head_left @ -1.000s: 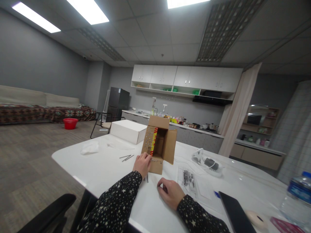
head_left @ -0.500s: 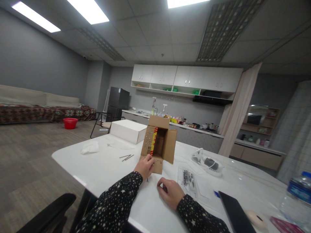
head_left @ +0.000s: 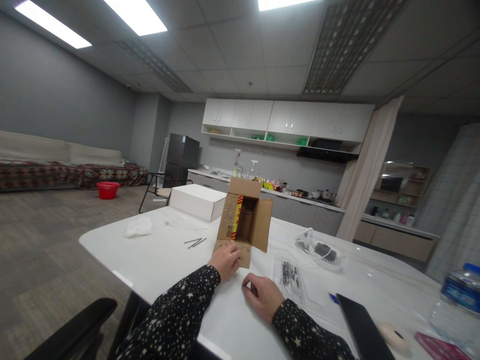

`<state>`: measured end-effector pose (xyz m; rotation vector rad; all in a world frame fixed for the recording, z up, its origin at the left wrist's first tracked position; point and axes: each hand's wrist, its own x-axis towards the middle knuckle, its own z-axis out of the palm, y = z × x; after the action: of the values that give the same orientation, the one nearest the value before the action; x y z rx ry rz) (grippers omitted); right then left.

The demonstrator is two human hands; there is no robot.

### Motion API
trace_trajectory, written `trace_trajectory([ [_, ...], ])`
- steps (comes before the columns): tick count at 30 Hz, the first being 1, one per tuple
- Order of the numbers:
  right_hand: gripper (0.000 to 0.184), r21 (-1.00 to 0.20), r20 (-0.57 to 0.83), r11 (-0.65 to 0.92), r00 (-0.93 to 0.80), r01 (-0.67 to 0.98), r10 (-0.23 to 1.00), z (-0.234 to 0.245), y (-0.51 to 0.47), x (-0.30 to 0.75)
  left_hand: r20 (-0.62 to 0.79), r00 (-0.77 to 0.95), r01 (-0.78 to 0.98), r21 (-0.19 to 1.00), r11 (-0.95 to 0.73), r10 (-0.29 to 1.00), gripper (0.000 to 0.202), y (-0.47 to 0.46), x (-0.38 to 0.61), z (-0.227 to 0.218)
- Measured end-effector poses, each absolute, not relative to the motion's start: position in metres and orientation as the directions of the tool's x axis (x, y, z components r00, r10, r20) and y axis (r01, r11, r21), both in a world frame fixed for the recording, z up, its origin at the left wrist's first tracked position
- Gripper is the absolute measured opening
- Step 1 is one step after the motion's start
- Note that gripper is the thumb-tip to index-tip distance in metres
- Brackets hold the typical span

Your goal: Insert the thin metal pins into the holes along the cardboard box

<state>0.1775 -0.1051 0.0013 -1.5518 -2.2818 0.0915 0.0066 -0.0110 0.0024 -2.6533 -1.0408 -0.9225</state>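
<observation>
A small brown cardboard box [head_left: 251, 220] lies on its side on the white table [head_left: 157, 260], its flaps open toward me and a red and yellow strip along its left flap. My left hand [head_left: 225, 261] rests at the box's lower front flap with its fingers curled against the cardboard. My right hand [head_left: 262, 296] lies on the table just in front of the box, fingers curled in a loose fist, what it holds hidden. Both sleeves are black with white stars.
A white closed box [head_left: 197, 201] sits behind the cardboard box. Thin metal rods [head_left: 195, 243], a crumpled white cloth [head_left: 138, 227], a clear bag of small parts [head_left: 289, 276], a white device with cable [head_left: 318, 250], a dark tablet [head_left: 362, 327] and a water bottle [head_left: 455, 305] lie on the table.
My left hand has slid from the box's left flap down and right to its lower front flap. My right hand has hardly moved.
</observation>
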Motion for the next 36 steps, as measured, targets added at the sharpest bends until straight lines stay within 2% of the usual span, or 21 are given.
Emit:
trace_trajectory([
  [5, 0.017, -0.269, 0.283, 0.395, -0.320, 0.878, 0.904, 0.001, -0.105, 0.178, 0.512, 0.617, 0.643, 0.110, -0.758, 0.597, 0.019, -0.014, 0.007, 0.003],
  [14, 0.016, -0.271, 0.279, 0.389, -0.315, 0.881, 0.907, 0.001, -0.104, 0.178, 0.448, 0.647, 0.622, 0.156, -0.767, 0.616, 0.019, -0.023, 0.004, 0.008],
  [36, 0.016, -0.264, 0.296, 0.403, -0.324, 0.876, 0.898, 0.000, -0.104, 0.178, 0.381, 0.712, 0.620, 0.052, -0.783, 0.590, 0.010, -0.033, 0.004, 0.017],
])
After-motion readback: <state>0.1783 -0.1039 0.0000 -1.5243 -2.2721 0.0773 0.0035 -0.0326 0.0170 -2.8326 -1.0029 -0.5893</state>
